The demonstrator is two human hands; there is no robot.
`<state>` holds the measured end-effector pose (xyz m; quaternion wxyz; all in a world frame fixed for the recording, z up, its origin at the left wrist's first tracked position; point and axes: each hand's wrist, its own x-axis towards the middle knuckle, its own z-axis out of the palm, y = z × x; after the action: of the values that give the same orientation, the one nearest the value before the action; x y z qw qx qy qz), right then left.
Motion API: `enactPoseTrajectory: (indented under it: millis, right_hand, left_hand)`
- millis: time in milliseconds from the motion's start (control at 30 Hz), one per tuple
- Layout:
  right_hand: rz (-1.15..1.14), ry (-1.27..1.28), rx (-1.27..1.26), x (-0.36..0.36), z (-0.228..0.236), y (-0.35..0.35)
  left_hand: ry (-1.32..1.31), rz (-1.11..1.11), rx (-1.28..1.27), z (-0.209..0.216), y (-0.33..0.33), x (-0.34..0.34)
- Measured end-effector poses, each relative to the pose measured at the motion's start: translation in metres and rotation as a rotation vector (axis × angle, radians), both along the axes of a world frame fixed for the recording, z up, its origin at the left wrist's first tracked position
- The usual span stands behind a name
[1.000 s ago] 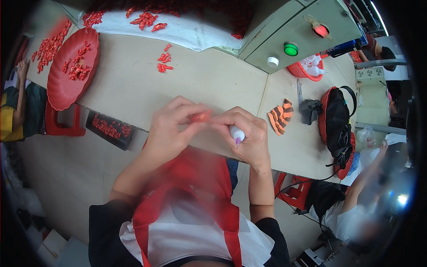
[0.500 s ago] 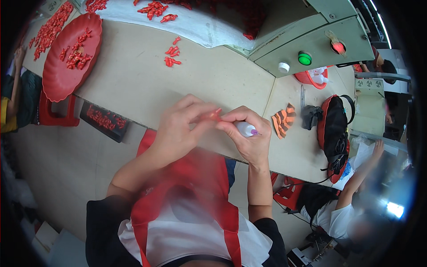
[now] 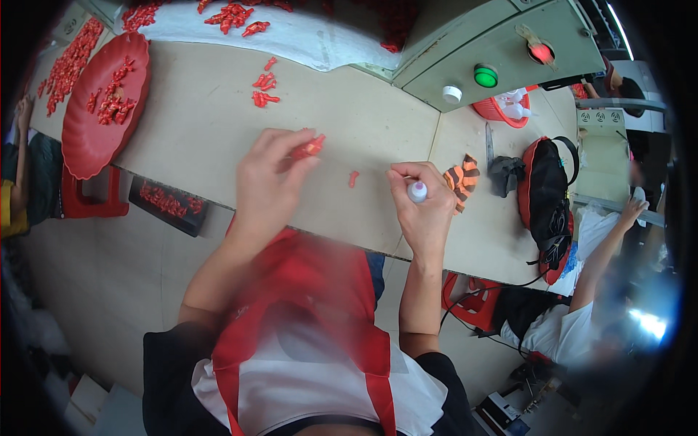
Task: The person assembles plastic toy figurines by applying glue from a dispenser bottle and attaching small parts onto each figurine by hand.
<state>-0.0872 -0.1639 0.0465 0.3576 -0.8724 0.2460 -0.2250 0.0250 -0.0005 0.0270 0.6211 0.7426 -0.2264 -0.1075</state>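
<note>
Pinched between the fingertips of my left hand [image 3: 270, 171] is a small red plastic figure [image 3: 310, 147], held above the table. My right hand [image 3: 425, 211] is wrapped round a small white squeeze bottle [image 3: 416, 191] with a purple tip; most of the bottle is hidden in the fingers. One small red piece [image 3: 352, 179] lies on the table between my hands. Several more red pieces [image 3: 265, 91] lie in a short row farther off. An orange-and-brown striped cloth [image 3: 463, 183] is just beyond the right hand.
A red scalloped tray [image 3: 87, 149] with red pieces stands at the left, and a dark tray [image 3: 169, 207] sits below the table edge. At the back is a green machine [image 3: 465, 62]. A red basket [image 3: 491, 112], tweezers-like metal tool [image 3: 489, 142] and black bag [image 3: 545, 203] are right.
My hands have moved apart. The left went left and away with the red figure, and the right stayed on the bottle. A small red piece now shows on the table between them.
</note>
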Motion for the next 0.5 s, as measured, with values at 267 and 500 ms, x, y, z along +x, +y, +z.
enactPoseTrajectory:
  millis: [267, 500]
  right_hand:
    - [0.222, 0.188, 0.039, 0.003, -0.002, 0.016]
    - [0.51, 0.332, -0.165, 0.025, -0.007, -0.014]
  left_hand:
    - [0.844, -0.121, -0.479, 0.002, 0.028, 0.016]
    - [0.97, -0.178, -0.577, -0.001, 0.032, 0.013]
